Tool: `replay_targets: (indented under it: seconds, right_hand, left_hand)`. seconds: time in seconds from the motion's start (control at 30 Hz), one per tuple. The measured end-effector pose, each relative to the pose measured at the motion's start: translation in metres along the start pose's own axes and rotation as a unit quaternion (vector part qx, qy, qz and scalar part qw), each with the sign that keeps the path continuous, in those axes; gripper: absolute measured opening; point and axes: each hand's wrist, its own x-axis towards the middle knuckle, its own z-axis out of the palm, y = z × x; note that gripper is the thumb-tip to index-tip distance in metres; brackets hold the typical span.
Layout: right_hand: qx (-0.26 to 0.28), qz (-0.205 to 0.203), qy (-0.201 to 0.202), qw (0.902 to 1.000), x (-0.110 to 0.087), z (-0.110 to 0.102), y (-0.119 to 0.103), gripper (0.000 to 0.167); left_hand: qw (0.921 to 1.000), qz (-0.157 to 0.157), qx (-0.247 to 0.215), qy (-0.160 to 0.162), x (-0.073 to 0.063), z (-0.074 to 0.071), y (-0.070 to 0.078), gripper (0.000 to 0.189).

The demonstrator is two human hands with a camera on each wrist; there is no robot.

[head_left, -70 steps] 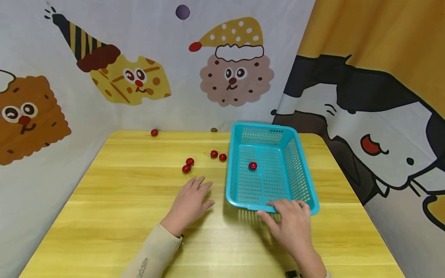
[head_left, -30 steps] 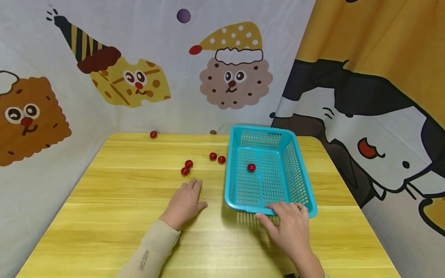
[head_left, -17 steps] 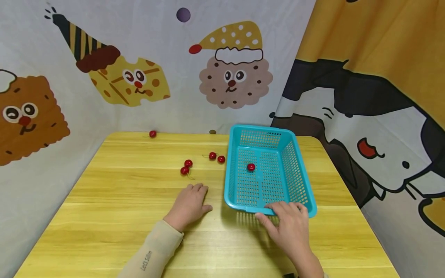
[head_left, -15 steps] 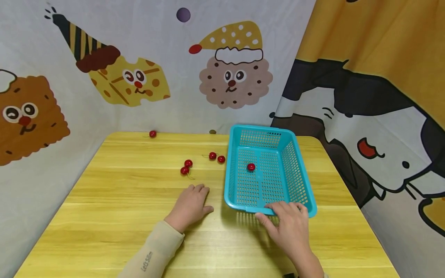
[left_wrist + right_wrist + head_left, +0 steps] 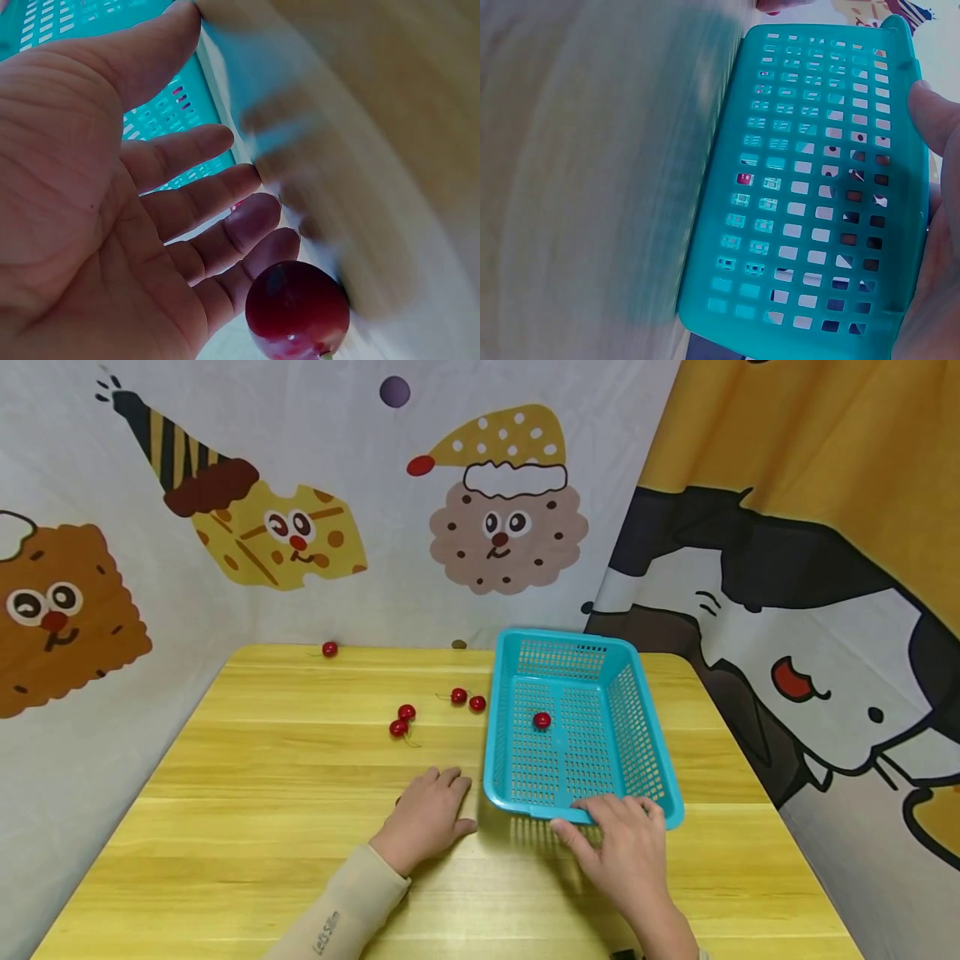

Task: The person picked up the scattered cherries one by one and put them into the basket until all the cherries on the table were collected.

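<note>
My left hand (image 5: 426, 814) is low over the wooden table, fingers extended and thumb out to the right, left of the basket. In the left wrist view a dark red cherry (image 5: 298, 309) sits right at the little finger; from the head view the hand hides nearly all of it. My right hand (image 5: 626, 852) grips the near rim of a turquoise plastic basket (image 5: 581, 642), fingers over the edge and thumb outside. One cherry (image 5: 542, 720) lies on the basket floor. Two touching cherries (image 5: 398, 728) with a stem lie beyond my left hand.
Another two cherries (image 5: 458, 696) lie close to the basket's left wall. A single cherry (image 5: 330, 649) is at the table's far left edge. Behind the table (image 5: 247, 860) hangs a white cloth (image 5: 390, 610) with cartoon prints, and a yellow printed curtain (image 5: 825, 427) hangs at right.
My left hand has drawn back from the touching pair of cherries, toward me and to the right. The right hand keeps its hold on the basket, which has barely shifted in view.
</note>
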Motion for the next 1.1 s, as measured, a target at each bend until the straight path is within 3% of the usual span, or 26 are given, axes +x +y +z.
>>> replay_targets:
  seconds: [0.3, 0.57, 1.1]
  right_hand:
    - [0.0, -0.007, 0.005, 1.0, 0.0009, -0.0006, -0.0002, 0.066]
    - [0.007, -0.013, -0.003, 0.9999, 0.0018, -0.0019, -0.0014, 0.055]
    - [0.015, -0.018, -0.023, 0.9995, 0.0019, -0.0022, -0.004, 0.053]
  left_hand:
    - [0.9999, -0.005, -0.01, 0.0, -0.0004, -0.0041, 0.0011, 0.068]
    - [1.0, 0.001, -0.005, 0.006, -0.0012, -0.0052, 0.0003, 0.066]
    - [0.9996, 0.002, -0.026, 0.014, -0.0032, -0.0027, -0.0033, 0.065]
